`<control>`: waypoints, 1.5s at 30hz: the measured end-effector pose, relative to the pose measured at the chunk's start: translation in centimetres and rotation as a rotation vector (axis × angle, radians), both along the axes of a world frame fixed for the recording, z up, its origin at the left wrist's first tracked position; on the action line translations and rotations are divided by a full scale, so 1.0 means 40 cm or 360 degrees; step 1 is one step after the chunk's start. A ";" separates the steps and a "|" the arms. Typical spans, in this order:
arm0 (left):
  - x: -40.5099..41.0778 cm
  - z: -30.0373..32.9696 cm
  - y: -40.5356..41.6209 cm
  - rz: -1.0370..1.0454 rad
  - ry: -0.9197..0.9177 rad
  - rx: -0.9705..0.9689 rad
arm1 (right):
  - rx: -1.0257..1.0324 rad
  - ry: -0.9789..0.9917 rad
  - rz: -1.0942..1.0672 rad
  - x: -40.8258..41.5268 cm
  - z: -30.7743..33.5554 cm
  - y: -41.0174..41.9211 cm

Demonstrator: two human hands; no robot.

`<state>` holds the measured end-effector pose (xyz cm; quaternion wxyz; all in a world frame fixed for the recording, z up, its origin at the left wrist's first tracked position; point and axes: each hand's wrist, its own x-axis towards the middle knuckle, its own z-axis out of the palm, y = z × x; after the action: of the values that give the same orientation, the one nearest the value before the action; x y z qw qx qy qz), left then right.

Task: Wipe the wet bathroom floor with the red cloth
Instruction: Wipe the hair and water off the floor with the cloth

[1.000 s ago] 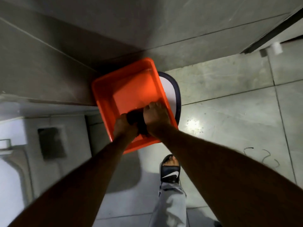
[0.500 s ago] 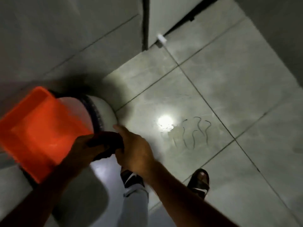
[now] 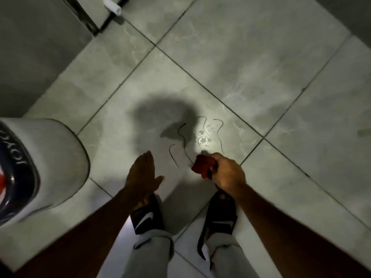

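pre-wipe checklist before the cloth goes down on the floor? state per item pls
1. Red cloth in right hand: ok, bunched in a closed grip.
2. Left hand free: ok, open and empty.
3. Wet patch located: ok, glistening spot just ahead of the cloth, among thin dark strands.
4. Cloth touching the tile: cannot tell; it looks held above the floor.
5. Wipe path clear: not ok, the strands lie in it.
6. Footing: ok, both sandals flat on the tiles, behind the patch.
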<state>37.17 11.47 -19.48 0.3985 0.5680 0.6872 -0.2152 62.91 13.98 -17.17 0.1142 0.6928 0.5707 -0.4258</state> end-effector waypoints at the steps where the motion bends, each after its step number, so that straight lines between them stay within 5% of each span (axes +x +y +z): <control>1: -0.011 -0.044 -0.002 -0.0116 0.0084 0.0049 | -0.0026 0.0027 0.0005 0.018 -0.047 0.005; 6: -0.088 -0.198 0.013 -0.0341 0.0299 0.0272 | 0.0063 0.0103 -0.0171 0.090 -0.264 0.071; 10: -0.132 -0.260 0.029 -0.0293 0.0309 0.0261 | 0.0589 -0.0555 0.0229 0.102 -0.374 0.087; 14: -0.121 -0.308 0.043 -0.0158 0.0208 0.0051 | 0.0556 -0.0379 0.0163 0.044 -0.430 -0.058; 18: -0.108 -0.309 0.055 -0.0185 0.0242 -0.0063 | 0.0399 -0.0324 0.0480 0.011 -0.400 -0.239; 26: -0.111 -0.330 0.048 -0.0343 0.0369 -0.0044 | 0.0614 -0.0547 -0.0057 0.124 -0.488 0.305; 29: -0.108 -0.323 0.049 -0.0428 0.0404 0.0043 | 0.0720 -0.0497 -0.0016 0.069 -0.481 0.232; 34: -0.094 -0.309 0.068 -0.0574 0.0310 0.0046 | 0.0525 -0.0162 0.0671 0.028 -0.423 -0.131; 41: -0.113 -0.331 0.067 -0.0625 0.0307 0.0058 | 0.0746 -0.0385 0.0245 0.029 -0.495 0.355; 45: -0.107 -0.321 0.075 -0.0629 0.0311 0.0062 | 0.0824 -0.0303 0.0386 -0.060 -0.474 0.150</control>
<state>32.89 14.46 -32.31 0.2688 0.6758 0.6019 -0.3298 60.51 19.97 -36.11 0.0368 0.6624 0.7256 -0.1825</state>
